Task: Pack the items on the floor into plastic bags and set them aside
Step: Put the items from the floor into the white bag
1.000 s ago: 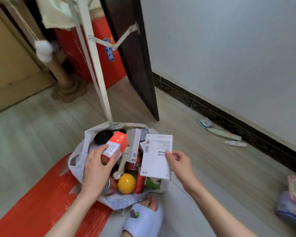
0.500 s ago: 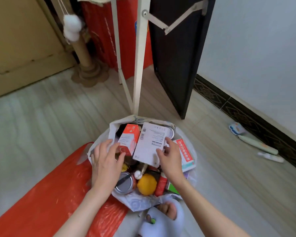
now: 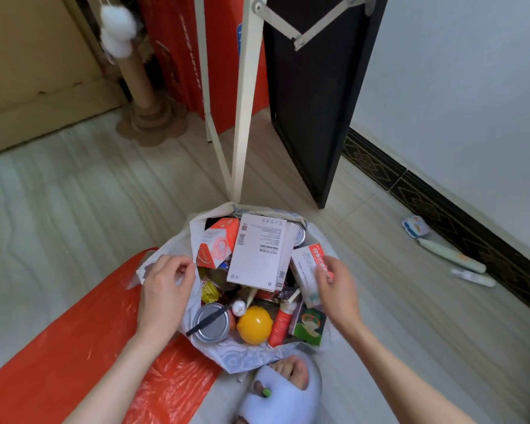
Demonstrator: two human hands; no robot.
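Here, a white plastic bag (image 3: 242, 361) sits open on the floor at lower centre of the frame, mouth upward and packed with goods. Uppermost lies a flat white box (image 3: 259, 252), printed face up, its long axis running from the top of the frame toward the bottom with a slight lean to the right; to its left an orange-and-white carton (image 3: 216, 243) tilts on its corner. Lower in the bag are a metal can (image 3: 211, 323) with its lid facing up, a yellow lemon-shaped object (image 3: 254, 324) and a red tube (image 3: 279, 325) standing nearly upright. At the right rim, a red-and-white medicine box (image 3: 311, 270) lies diagonally, long axis from upper right to lower left. The right hand (image 3: 337, 292) reaches in from lower right, fingers curled over this box and gripping it. The left hand (image 3: 166, 286) enters from lower left, its thumb and fingertips pinching the bag's left rim. A red plastic bag (image 3: 74, 347) lies flat at lower left, partly under the white one. A slippered foot (image 3: 285, 390) touches the bag's near edge. Small tubes (image 3: 453, 258) lie by the skirting at right.
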